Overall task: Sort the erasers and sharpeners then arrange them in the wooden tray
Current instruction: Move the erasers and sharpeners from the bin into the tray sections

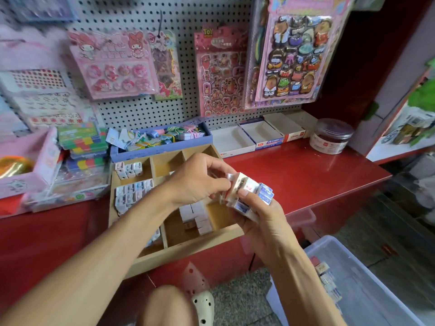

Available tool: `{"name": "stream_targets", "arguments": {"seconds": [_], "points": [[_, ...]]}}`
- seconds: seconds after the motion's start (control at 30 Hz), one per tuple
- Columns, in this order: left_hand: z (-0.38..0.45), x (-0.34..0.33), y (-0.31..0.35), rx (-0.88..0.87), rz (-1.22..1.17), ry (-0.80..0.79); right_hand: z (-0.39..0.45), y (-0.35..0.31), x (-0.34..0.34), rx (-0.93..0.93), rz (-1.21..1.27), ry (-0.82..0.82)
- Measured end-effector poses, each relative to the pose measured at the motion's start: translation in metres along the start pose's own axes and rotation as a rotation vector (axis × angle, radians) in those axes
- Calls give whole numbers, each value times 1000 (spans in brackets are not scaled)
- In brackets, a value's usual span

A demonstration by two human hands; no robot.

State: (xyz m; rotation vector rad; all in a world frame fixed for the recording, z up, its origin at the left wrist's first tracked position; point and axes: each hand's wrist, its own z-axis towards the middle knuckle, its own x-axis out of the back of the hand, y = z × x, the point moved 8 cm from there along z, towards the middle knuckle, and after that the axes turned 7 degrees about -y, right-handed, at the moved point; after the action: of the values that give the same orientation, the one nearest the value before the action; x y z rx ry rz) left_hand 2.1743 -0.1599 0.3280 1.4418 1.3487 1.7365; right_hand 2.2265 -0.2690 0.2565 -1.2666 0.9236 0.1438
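Red and glossy, the counter [294,175] runs under a white pegboard [131,17] hung with sticker sheets, and the head view looks down on it from close above. On the counter sits the wooden tray [188,249], divided into compartments; its far-left cells already hold neat rows of small wrapped erasers [131,192], and a near-centre cell holds a block of plain white boxes [200,217]. The far-middle cell shows bare wood.

Both hands meet just above the tray's right edge. The right hand [256,222] is curled round a handful of small boxes [254,196], white wrappers with blue print, stacked loosely in its palm. The left hand [200,182] reaches in from the left and pinches one box at the top of that stack between thumb and fingertips, touching it. The tray lies directly below and to the left of the hands, so the left hand is the nearer one to the filled cells; the picked box would travel down and leftward. Its long axis seems to run away from the viewer, though blur makes this uncertain.

Low at the right, on the floor, a clear plastic bin [367,278] holds more of the same little boxes along its left wall, so sorting looks partly done.
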Motion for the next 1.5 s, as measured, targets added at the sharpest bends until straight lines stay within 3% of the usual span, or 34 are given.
{"name": "stream_targets", "arguments": {"seconds": [0.27, 0.7, 0.87, 1.0, 1.1, 1.4, 1.5], "points": [[-35, 10, -7, 34, -50, 239, -14, 19, 0, 15, 122, 133], [-72, 28, -75, 240, -235, 292, -16, 46, -7, -16, 316, 181], [-76, 40, -100, 264, 52, 306, -14, 55, 1, -10, 329, 216], [-74, 23, -100, 178, 338, 199, -15, 53, 1, 3, 328, 207], [-68, 15, -90, 105, 533, 216, -18, 49, 6, 5, 314, 237], [-58, 9, -88, 126, 612, 158, -21, 35, 12, 17, 327, 227], [-55, 19, -75, 127, 575, 234, -25, 24, 16, 34, 300, 232]]}}
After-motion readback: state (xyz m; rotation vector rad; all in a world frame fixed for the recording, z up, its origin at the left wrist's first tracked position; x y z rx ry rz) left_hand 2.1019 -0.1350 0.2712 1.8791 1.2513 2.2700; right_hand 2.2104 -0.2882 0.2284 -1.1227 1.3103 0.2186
